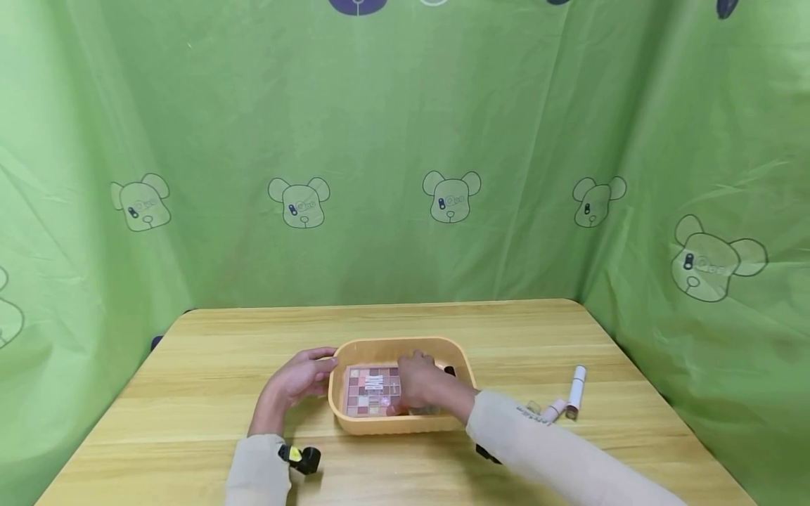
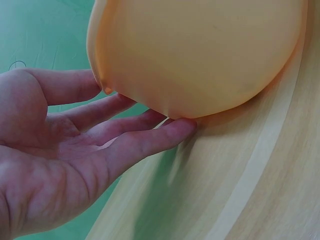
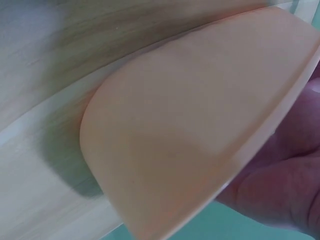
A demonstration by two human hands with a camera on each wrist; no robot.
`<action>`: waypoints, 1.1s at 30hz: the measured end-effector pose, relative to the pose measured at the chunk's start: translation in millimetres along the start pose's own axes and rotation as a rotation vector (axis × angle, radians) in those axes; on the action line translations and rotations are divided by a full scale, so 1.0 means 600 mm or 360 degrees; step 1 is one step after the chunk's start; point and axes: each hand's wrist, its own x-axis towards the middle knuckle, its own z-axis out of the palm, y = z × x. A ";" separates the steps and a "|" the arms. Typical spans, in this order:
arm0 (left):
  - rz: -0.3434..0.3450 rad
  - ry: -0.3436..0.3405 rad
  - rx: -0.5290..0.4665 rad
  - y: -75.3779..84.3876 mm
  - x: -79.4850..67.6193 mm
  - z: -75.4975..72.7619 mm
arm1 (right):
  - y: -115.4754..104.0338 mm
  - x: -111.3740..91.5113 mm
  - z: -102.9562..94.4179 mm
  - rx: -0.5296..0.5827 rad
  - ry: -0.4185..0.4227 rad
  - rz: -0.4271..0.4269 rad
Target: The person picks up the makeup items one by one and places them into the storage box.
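Note:
An orange-yellow plastic basket (image 1: 362,424) sits on the wooden table. A flat eyeshadow palette (image 1: 363,400), with a grid of pink, brown and pale squares, lies in its left part. My left hand (image 1: 305,376) is at the basket's left end, its extended fingers (image 2: 145,142) against the outer wall and the thumb near the rim. My right hand (image 1: 420,383) reaches down into the basket beside the palette, fingers pointing downward. The basket wall (image 3: 180,115) covers most of that hand in the right wrist view, so I cannot tell what its fingertips hold. A small black-ended item (image 1: 450,370) shows behind it.
To the right of the basket lie a white tube (image 1: 577,386) with a dark end, a pale pink tube (image 1: 555,410) and a small clear item (image 1: 534,407), close to my right sleeve (image 1: 538,443). A green curtain (image 1: 373,267) hangs behind the table and at both sides.

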 end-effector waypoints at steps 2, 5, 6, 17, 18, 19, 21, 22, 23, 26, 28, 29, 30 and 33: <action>0.0000 -0.0001 0.0001 0.001 0.000 0.000 | -0.001 -0.001 0.000 -0.0019 -0.0008 -0.0006; -0.0004 0.0004 -0.0001 0.001 0.000 0.000 | -0.003 -0.002 -0.001 -0.0034 -0.0021 -0.0013; -0.0004 0.0005 -0.0001 0.001 0.000 0.000 | -0.004 -0.002 -0.001 -0.0038 -0.0023 -0.0017; -0.0007 0.0009 -0.0004 0.001 -0.003 0.001 | -0.001 -0.003 -0.005 0.0051 0.0003 -0.0041; -0.0007 0.0009 -0.0004 0.001 -0.003 0.001 | 0.001 -0.003 -0.007 0.0075 -0.0001 -0.0048; -0.0008 0.0008 -0.0003 0.001 -0.002 0.001 | 0.002 -0.003 -0.009 0.0106 -0.0006 -0.0051; -0.0008 0.0007 -0.0006 0.000 -0.002 0.001 | 0.007 -0.002 -0.013 0.0149 -0.0035 -0.0048; -0.0005 0.0003 -0.0006 0.000 -0.002 0.001 | 0.008 -0.002 -0.017 0.0151 -0.0050 -0.0051; -0.0006 0.0001 -0.0010 0.000 -0.002 0.000 | 0.010 -0.001 -0.020 0.0126 -0.0070 -0.0061; -0.0001 -0.0004 -0.0013 0.000 -0.001 0.001 | 0.016 0.001 -0.028 0.0076 -0.0129 -0.0082; 0.0000 -0.0006 -0.0011 0.000 -0.001 0.001 | 0.020 0.002 -0.033 0.0063 -0.0159 -0.0106; -0.0002 -0.0003 -0.0012 0.000 -0.001 0.000 | 0.022 0.002 -0.034 0.0066 -0.0176 -0.0113; -0.0003 -0.0002 -0.0013 -0.001 0.000 0.000 | 0.023 0.002 -0.036 0.0082 -0.0194 -0.0114; -0.0008 0.0000 -0.0016 -0.001 0.000 0.000 | 0.028 0.002 -0.041 0.0061 -0.0250 -0.0134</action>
